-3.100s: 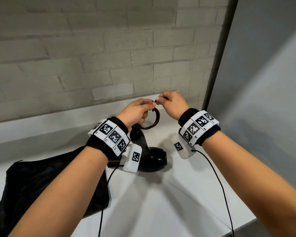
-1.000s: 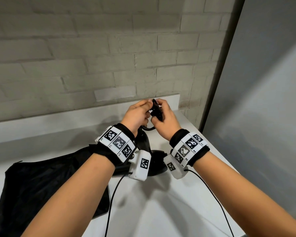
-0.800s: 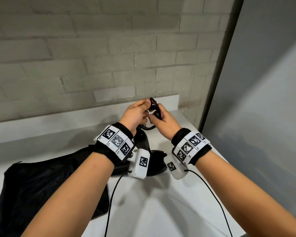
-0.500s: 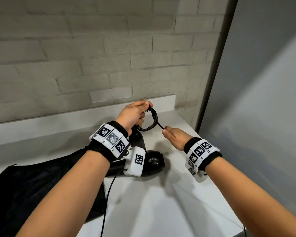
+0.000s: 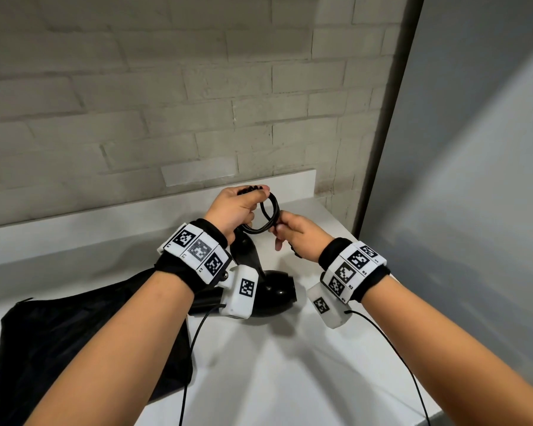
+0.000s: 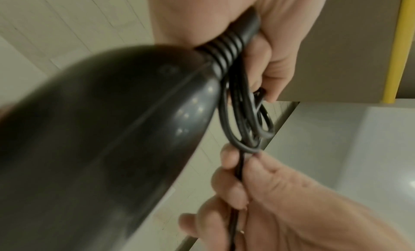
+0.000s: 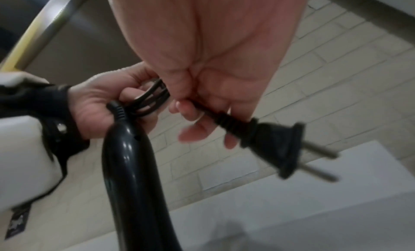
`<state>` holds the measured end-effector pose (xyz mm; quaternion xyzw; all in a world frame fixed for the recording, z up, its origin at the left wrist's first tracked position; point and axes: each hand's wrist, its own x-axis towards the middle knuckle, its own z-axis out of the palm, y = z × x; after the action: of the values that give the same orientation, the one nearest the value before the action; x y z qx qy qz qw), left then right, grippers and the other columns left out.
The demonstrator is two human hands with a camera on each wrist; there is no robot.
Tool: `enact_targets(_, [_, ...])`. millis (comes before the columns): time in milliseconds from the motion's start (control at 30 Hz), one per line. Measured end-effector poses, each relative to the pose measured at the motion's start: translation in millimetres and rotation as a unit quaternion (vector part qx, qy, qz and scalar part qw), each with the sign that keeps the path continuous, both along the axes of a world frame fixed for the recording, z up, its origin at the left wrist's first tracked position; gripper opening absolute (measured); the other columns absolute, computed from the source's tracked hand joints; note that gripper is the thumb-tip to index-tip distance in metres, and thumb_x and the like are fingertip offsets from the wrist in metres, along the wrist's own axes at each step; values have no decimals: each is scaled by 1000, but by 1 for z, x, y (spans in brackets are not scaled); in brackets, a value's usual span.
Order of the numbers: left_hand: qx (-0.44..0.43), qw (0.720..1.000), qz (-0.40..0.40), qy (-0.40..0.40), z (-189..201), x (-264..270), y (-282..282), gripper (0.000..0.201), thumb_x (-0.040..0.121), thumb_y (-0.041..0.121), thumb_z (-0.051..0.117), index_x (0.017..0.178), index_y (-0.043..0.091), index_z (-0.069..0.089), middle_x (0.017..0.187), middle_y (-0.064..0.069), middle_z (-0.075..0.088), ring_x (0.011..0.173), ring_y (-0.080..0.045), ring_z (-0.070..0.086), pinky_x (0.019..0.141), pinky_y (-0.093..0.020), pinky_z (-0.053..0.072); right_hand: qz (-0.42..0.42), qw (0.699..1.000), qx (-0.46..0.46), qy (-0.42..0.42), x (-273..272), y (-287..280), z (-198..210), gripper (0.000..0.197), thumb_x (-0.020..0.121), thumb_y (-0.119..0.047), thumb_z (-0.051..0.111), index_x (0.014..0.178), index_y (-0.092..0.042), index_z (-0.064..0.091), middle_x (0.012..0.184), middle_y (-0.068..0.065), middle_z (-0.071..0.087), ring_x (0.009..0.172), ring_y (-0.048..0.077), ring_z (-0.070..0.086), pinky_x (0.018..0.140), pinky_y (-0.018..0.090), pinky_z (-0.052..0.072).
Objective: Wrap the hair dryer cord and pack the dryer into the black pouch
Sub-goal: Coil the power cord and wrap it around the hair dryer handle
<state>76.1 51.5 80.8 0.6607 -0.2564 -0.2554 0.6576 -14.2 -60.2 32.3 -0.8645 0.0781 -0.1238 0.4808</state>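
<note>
The black hair dryer (image 5: 271, 295) hangs nozzle-down over the white counter, its handle (image 7: 132, 166) running up into my left hand (image 5: 234, 207). That hand grips the handle's top together with several small loops of black cord (image 5: 266, 218) (image 6: 244, 120). My right hand (image 5: 296, 232) pinches the cord's free end just behind the two-pin plug (image 7: 276, 148), right beside the loops. The black pouch (image 5: 74, 348) lies flat on the counter at the lower left, partly under my left forearm.
The white counter (image 5: 274, 379) has a raised back ledge against a grey brick wall (image 5: 166, 103). A grey panel (image 5: 474, 179) closes the right side. Thin black sensor cables (image 5: 394, 348) trail from both wrist units toward the counter's front edge.
My right hand swung out to the right with the cord end, then came back up against the loops in my left hand. The coil has gained cord; the dryer stays hanging.
</note>
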Motion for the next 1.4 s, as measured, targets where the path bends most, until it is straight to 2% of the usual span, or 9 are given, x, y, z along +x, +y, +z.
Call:
enact_targets(133, [14, 1000, -21, -13, 2, 0, 2, 15, 87, 10, 57, 79, 20, 63, 37, 16, 33, 28, -1, 21, 35, -14, 22, -7, 1000, 21, -17, 1, 1, 5, 23, 95, -1, 35, 102, -11, 55, 63, -13, 50, 52, -1, 48, 55, 8, 37])
enact_targets(367, [50, 996, -68, -32, 11, -12, 3, 17, 89, 13, 54, 73, 16, 58, 29, 11, 33, 26, -3, 18, 37, -17, 12, -47, 999, -5, -4, 4, -9, 29, 24, 94, 0, 35, 87, -10, 55, 39, -27, 54, 41, -13, 48, 47, 2, 37])
enact_targets(467, [54, 996, -65, -23, 12, -9, 3, 21, 91, 20, 52, 72, 13, 59, 30, 12, 25, 26, -4, 15, 41, -20, 9, -67, 995, -72, 3, 11, -9, 41, 23, 93, -5, 39, 93, -2, 63, 73, -1, 72, 73, 9, 63, 69, 20, 49])
enact_targets(533, [56, 996, -60, -21, 10, -7, 3, 20, 90, 20, 53, 72, 14, 59, 33, 14, 22, 28, -2, 13, 42, -22, 10, -96, 987, -125, 10, 16, -13, 47, 24, 92, -8, 41, 94, 3, 63, 93, 19, 65, 90, 30, 57, 78, 30, 43])
enact_targets(733, [31, 998, -49, -10, 7, -5, 2, 10, 91, 18, 53, 88, 14, 61, 33, 14, 28, 28, -1, 17, 32, -13, 14, -135, 971, -193, -41, 8, -6, 70, 25, 93, -11, 39, 91, 1, 61, 78, 7, 57, 75, 22, 53, 64, 24, 36])
enact_targets(900, [39, 996, -81, -4, 6, -1, 5, 35, 93, 29, 50, 64, 20, 67, 45, 8, 22, 32, -4, 14, 33, -13, 14, -132, 959, -227, -102, 0, 5, 68, 23, 91, -12, 42, 89, 3, 60, 87, 21, 64, 82, 32, 56, 72, 34, 42])
enact_targets(1067, [-1, 998, -53, 24, 6, -2, 5, 29, 95, 24, 45, 70, 21, 59, 41, 11, 28, 29, -1, 18, 32, -13, 14, -107, 957, -232, -135, -2, 14, 60, 22, 92, -10, 44, 93, 5, 60, 91, 21, 63, 86, 29, 54, 75, 29, 38])
enact_targets(1267, [-55, 997, -21, 43, 6, -2, 2, 20, 97, 18, 43, 83, 17, 57, 32, 13, 40, 25, -2, 24, 30, -9, 16, -67, 969, -217, -101, -13, 18, 53, 20, 91, -2, 40, 96, 3, 58, 79, -2, 49, 68, 8, 43, 68, 8, 36])
enact_targets(1400, [-78, 996, 5, 53, 4, 0, -1, 18, 96, 14, 44, 83, 16, 57, 32, 13, 44, 26, -3, 25, 28, -9, 16, -107, 943, -314, -25, -23, 7, 48, 24, 86, -5, 41, 98, -11, 61, 97, 7, 62, 94, 26, 51, 90, 36, 42])
